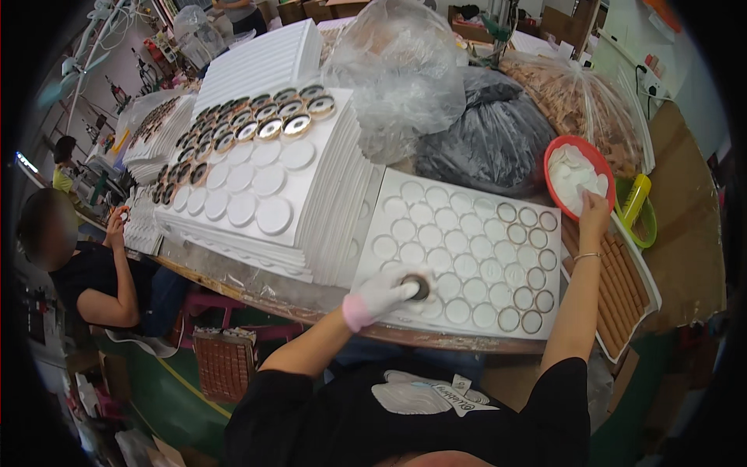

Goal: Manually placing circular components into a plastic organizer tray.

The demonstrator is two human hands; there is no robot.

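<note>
My left hand (383,297), in a white glove with a pink cuff, grips a small dark round cap (415,288) above the near edge of a white foam tray (367,271). Rows of round recesses fill this tray, and those toward its right side hold thin-rimmed rings (531,321). Farther right, my bare right hand (595,212) reaches to the near rim of a red bowl (551,180). Its fingers are pinched on one of the thin white discs (574,170) heaped inside.
Stacked foam trays (331,194) at left carry dark metallic round parts (268,127) and white lids (268,179). Plastic bags (486,132) stand behind. A green basket (644,229) with a yellow tube (636,198) and brown rolls (615,292) lie at right. Another person (117,280) sits at left.
</note>
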